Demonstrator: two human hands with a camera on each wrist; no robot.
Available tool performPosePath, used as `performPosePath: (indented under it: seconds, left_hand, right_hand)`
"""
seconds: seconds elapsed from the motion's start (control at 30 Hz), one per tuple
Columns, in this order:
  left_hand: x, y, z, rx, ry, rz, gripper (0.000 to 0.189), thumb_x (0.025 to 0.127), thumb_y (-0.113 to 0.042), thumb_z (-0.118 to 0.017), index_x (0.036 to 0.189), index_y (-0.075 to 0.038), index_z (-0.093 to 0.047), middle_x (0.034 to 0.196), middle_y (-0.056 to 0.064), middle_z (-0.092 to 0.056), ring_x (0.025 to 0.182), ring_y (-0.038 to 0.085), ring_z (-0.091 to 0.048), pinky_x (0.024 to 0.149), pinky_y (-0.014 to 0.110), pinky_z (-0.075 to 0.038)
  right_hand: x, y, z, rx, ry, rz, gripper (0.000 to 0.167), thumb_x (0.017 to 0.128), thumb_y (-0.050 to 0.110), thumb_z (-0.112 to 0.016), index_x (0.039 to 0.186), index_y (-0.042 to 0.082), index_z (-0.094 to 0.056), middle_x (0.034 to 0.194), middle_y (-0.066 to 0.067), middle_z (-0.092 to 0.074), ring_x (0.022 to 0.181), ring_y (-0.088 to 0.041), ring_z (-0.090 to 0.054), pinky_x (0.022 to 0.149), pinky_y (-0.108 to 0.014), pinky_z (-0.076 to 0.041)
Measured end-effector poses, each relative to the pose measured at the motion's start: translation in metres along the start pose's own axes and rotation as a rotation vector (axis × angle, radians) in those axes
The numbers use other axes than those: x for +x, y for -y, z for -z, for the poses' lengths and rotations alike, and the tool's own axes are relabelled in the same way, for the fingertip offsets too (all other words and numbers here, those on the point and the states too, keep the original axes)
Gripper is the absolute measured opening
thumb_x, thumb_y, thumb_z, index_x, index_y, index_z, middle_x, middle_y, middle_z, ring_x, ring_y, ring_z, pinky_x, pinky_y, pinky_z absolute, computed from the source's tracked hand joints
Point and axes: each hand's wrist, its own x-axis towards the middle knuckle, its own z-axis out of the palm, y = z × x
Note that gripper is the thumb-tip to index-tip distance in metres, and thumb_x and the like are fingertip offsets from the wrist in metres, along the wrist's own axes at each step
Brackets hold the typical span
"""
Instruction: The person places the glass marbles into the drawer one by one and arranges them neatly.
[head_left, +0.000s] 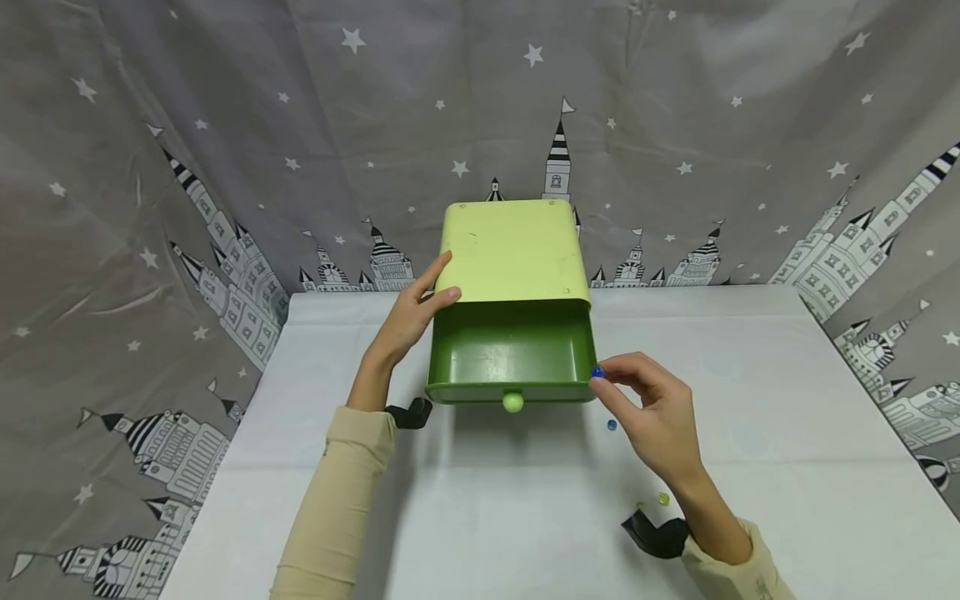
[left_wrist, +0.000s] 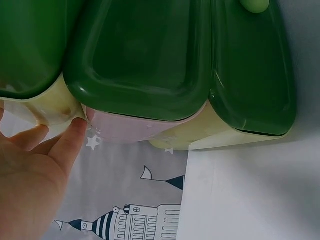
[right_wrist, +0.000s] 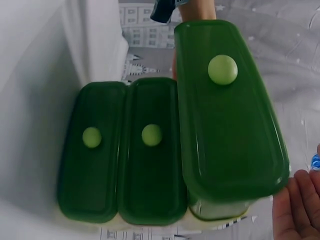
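A small drawer cabinet [head_left: 513, 250] with a pale yellow-green top stands on the table, its green top drawer [head_left: 472, 391] pulled out. My left hand [head_left: 405, 321] steadies the cabinet's left side, fingers and thumb extended along the top's edge. Between thumb and fingertips my right hand [head_left: 660, 421] pinches a shiny blue glass bead [head_left: 597, 372], right at the drawer's front right corner. In the right wrist view the bead [right_wrist: 315, 161] shows partly at the edge. Two lower drawers [right_wrist: 152, 175] with round light-green knobs are closed. The inside of the pulled-out drawer shows bare green.
Another blue bead [head_left: 612, 425] lies on the white tabletop [head_left: 487, 517] near my right hand. Yellow-green beads [head_left: 663, 499] lie closer to me, beside the black wrist strap [head_left: 656, 537]. A grey castle-print cloth [head_left: 420, 75] hangs behind the table.
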Motion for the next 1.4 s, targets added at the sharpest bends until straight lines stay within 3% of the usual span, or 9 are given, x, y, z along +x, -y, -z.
performPosePath:
  seconds: [0.27,0.6,0.97,1.4]
  left_hand:
    - [0.001,0.000,0.001,-0.003,0.012,0.033,0.065,0.100,-0.018,-0.055,0.158,-0.020,-0.025,0.163,-0.002,-0.016,0.148,0.024,-0.015,0.114,0.047,-0.025]
    - [0.001,0.003,0.000,0.002,0.002,-0.020,0.061,0.101,-0.026,-0.057,0.156,-0.030,-0.031,0.160,-0.012,-0.022,0.147,0.013,-0.018,0.114,0.044,-0.026]
    - [0.001,0.001,-0.001,-0.016,0.004,-0.029,0.064,0.100,-0.024,-0.057,0.157,-0.026,-0.029,0.162,-0.007,-0.020,0.147,0.020,-0.019,0.114,0.047,-0.026]
    - [0.001,0.001,0.000,-0.027,0.000,-0.026,0.062,0.100,-0.025,-0.057,0.156,-0.029,-0.031,0.160,-0.011,-0.023,0.146,0.015,-0.020,0.113,0.045,-0.027]
  right_hand:
    - [0.018,-0.002,-0.017,0.061,0.021,0.022,0.018,0.081,-0.018,-0.068,0.095,-0.007,-0.069,0.092,-0.013,-0.066,0.088,-0.016,-0.063,0.085,-0.026,-0.052]
    - [0.036,-0.002,-0.031,-0.039,0.079,-0.044,0.014,0.086,-0.003,-0.073,0.099,-0.001,-0.072,0.095,-0.006,-0.069,0.090,-0.015,-0.064,0.081,-0.022,-0.051]
    - [0.043,0.000,-0.034,-0.056,0.116,-0.047,0.014,0.086,-0.002,-0.073,0.099,-0.001,-0.072,0.095,-0.006,-0.069,0.090,-0.016,-0.064,0.081,-0.027,-0.052]
    - [0.047,0.001,-0.033,-0.075,0.108,-0.090,0.021,0.085,-0.002,-0.073,0.106,-0.005,-0.070,0.101,-0.012,-0.069,0.096,-0.021,-0.065,0.085,-0.028,-0.051]
